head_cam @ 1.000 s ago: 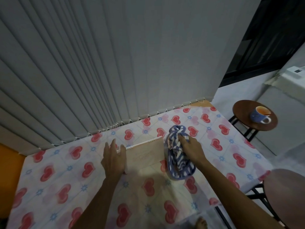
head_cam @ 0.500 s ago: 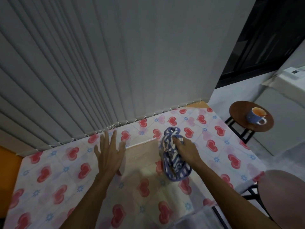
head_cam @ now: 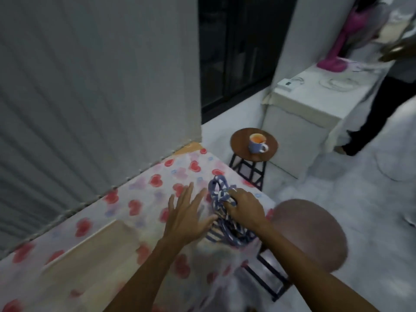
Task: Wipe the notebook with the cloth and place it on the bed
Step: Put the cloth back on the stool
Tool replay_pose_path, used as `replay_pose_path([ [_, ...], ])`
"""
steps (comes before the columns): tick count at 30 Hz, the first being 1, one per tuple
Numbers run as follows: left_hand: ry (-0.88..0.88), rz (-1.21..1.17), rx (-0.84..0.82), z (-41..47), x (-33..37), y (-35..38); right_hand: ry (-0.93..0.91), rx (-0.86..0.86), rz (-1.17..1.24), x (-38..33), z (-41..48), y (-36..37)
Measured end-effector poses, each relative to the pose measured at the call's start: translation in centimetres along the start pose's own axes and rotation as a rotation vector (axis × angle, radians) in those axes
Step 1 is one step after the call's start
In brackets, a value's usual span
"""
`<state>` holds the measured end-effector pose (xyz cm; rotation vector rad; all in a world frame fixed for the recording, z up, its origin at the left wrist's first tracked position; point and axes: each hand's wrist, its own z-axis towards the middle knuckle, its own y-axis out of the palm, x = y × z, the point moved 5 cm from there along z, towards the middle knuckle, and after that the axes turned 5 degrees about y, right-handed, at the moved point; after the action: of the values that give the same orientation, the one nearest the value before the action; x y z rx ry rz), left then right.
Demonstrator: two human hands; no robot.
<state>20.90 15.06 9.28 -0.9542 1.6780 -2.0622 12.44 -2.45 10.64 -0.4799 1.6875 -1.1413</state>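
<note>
A pale beige notebook [head_cam: 96, 255] lies flat on the bed [head_cam: 139, 192], which has a white sheet printed with red hearts. A blue and white striped cloth [head_cam: 221, 212] sits bunched near the bed's right corner. My right hand [head_cam: 244, 209] is closed on the top of the cloth. My left hand [head_cam: 188, 216] hovers just left of the cloth with fingers spread, holding nothing and away from the notebook. The frame is motion-blurred.
Grey vertical blinds [head_cam: 90, 97] hang behind the bed. A small round stool [head_cam: 254, 143] carries a blue mug [head_cam: 257, 143]. Another round stool [head_cam: 310, 233] stands at the bed's right edge. A white cabinet [head_cam: 299, 122] and a person's dark legs [head_cam: 380, 109] are at far right.
The view has swung right. My left hand has left the notebook and moved over beside the cloth. My right hand keeps its hold on the cloth.
</note>
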Motion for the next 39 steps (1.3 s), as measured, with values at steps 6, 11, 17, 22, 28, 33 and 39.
replay_pose_path([
  [6,0.185,-0.095,-0.13,5.3,12.4,7.4,0.166,0.057,-0.047,13.2,-2.0,-5.8],
  [11,0.327,-0.139,-0.144,8.4,20.9,12.8,0.231,0.202,-0.049,21.4,-5.1,-9.1],
  [17,0.329,-0.104,-0.291,11.0,25.9,18.8,0.306,0.125,-0.063,28.8,-5.4,-8.9],
  [22,0.324,-0.069,-0.325,11.9,27.1,21.5,0.387,-0.002,-0.146,32.8,-4.1,-6.8],
  [28,0.302,-0.032,-0.403,12.2,26.9,23.7,0.464,-0.232,-0.111,36.7,-5.0,-1.3],
  [33,0.265,-0.042,-0.446,11.5,26.5,24.4,0.458,-0.302,-0.141,38.2,-5.0,1.0],
  [39,0.247,-0.034,-0.455,11.0,25.8,24.1,0.496,-0.327,-0.166,37.9,-4.6,1.0],
])
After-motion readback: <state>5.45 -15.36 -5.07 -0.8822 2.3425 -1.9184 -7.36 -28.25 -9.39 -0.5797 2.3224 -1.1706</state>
